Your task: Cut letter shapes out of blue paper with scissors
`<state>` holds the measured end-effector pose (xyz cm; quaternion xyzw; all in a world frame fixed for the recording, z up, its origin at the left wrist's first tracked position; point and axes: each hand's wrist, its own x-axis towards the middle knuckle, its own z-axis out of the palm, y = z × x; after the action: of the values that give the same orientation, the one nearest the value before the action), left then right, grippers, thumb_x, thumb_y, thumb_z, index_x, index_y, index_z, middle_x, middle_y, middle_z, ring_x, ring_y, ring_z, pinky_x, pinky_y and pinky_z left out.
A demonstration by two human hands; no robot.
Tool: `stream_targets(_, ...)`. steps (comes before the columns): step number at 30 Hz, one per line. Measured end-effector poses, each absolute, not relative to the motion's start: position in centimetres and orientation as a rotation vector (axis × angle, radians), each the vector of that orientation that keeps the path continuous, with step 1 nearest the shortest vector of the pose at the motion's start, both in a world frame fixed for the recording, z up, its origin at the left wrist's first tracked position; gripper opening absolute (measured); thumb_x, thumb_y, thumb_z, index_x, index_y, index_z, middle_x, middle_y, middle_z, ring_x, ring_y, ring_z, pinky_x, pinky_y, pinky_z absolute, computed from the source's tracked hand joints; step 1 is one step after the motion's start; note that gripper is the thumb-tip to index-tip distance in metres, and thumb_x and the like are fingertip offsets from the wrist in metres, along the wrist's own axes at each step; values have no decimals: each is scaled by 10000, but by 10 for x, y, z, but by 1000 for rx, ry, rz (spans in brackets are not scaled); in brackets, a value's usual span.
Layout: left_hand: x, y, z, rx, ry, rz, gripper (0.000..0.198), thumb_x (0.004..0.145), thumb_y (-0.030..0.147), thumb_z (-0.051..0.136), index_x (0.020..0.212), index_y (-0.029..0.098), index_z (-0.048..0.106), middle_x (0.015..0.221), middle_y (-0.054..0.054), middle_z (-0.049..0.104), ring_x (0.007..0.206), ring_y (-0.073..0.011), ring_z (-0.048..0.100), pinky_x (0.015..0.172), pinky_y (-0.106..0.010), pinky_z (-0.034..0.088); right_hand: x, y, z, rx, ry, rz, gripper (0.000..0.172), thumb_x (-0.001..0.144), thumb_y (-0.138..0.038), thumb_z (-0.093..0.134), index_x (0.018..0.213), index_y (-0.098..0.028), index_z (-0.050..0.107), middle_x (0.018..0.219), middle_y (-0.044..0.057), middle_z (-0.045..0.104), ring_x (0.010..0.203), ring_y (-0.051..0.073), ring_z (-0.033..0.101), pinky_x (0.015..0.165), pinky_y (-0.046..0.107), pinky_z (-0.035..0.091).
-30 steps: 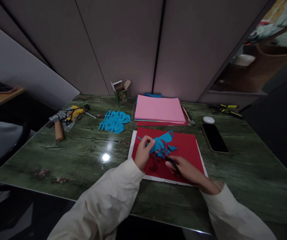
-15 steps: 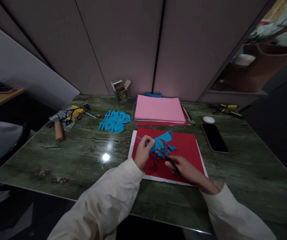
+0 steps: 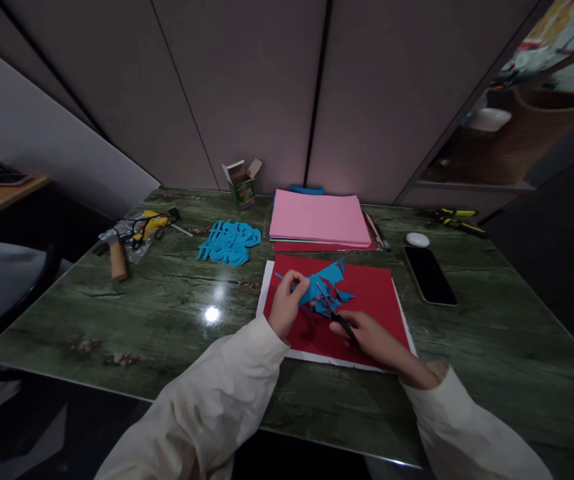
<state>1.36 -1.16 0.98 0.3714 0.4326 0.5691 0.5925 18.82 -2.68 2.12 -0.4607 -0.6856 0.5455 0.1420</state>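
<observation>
My left hand (image 3: 288, 298) pinches a piece of blue paper (image 3: 325, 275) over a red sheet (image 3: 367, 293). In my right hand (image 3: 367, 337) is a pair of scissors (image 3: 345, 327) with black handles, its blades pointing up and left against the blue paper. Blue scraps lie or hang around the blades; which of them are still joined to the held piece I cannot tell. White paper (image 3: 265, 288) shows along the edges under the red sheet. To the left, a pile of cut blue paper shapes (image 3: 230, 243) rests on the table.
Behind the red sheet lies a stack of pink paper (image 3: 321, 217), with pencils (image 3: 377, 232) beside it. A small open box (image 3: 243, 187) stands at the back. On the right are a phone (image 3: 429, 275), a white case (image 3: 417, 239) and pliers (image 3: 459, 220); at left, a hammer (image 3: 117, 259) and yellow glue gun (image 3: 151, 224).
</observation>
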Motion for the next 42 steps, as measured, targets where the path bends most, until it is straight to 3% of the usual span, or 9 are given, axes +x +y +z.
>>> stream_targets(42, 19, -16, 11, 854, 964, 1307, 238, 697, 381, 570, 719, 182, 441, 656, 48, 448, 547, -102, 547, 408, -196, 451, 185, -29, 23, -1309, -1890, 1630, 378, 758, -504, 479, 602, -159, 480, 517, -17, 503, 474, 112, 455, 466, 213, 325)
